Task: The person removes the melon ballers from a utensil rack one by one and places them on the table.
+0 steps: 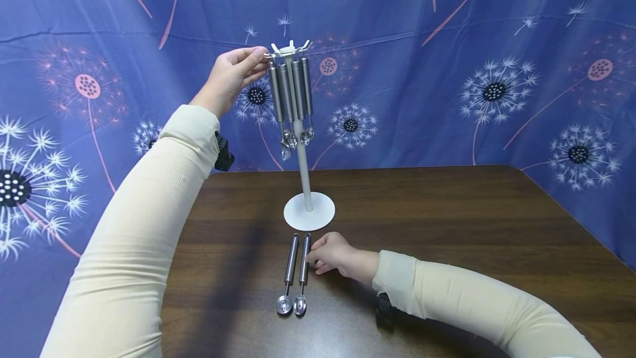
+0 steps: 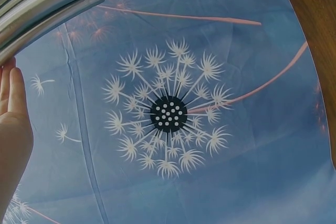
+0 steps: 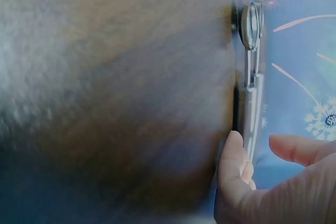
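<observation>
head: left hand (image 1: 232, 77) at rack top (image 1: 290, 48); right hand (image 1: 334, 253) grips scoop (image 1: 302, 274).

Glossy polished steel scoops (image 1: 296, 272), matt white stand (image 1: 308, 210), dark wood-grain table (image 1: 447, 225), printed cloth backdrop (image 1: 447, 70)

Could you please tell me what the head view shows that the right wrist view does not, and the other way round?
Only the head view shows the white stand, the four utensils hanging from its top, the left hand at that top, and a second scoop lying on the table. Only the right wrist view shows, close up, the fingertips against a scoop's handle. Both show the right hand touching the right-hand scoop.
</observation>
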A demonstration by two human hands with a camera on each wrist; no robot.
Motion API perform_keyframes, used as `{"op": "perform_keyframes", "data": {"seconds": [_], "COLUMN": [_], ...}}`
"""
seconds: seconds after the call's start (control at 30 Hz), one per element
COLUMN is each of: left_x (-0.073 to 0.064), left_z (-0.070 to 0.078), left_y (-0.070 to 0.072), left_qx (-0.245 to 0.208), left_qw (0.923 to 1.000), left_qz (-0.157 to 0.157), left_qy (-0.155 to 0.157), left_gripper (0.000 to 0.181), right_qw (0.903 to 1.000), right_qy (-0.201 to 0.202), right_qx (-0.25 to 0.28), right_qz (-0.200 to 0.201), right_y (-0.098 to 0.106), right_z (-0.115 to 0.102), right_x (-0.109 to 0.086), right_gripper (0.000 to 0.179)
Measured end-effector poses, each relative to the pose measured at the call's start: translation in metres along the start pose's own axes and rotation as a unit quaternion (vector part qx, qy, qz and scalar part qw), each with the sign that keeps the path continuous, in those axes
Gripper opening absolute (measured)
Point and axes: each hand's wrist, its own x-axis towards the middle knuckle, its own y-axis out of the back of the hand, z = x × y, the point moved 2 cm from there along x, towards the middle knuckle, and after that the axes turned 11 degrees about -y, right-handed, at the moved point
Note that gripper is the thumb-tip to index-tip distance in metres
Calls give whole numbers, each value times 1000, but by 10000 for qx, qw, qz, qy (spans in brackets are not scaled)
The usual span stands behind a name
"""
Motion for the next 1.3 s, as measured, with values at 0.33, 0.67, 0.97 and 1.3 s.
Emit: {"op": "perform_keyframes", "data": {"seconds": [0.33,0.67,0.97,1.3], "left_x": [0,0,0,0], "left_z": [-2,1,1,1], "left_y": [0,0,-2,0], "left_qx": [-116,-33,61,299], "left_qw": [9998,9999,10000,9995], "left_qz": [131,153,61,47], "left_qy": [-25,34,-4,-23], "left_gripper": [47,48,49,43], "right_qw": [9997,9974,9944,9936], "right_qy": [225,454,638,868], "right_qx": [63,558,841,716], "right_qz": [97,-41,-74,-53], "right_y": [14,26,39,53], "right_z": [-25,-49,-76,-109], "right_x": [0,-3,-7,-18], "right_gripper": [20,26,30,39]}}
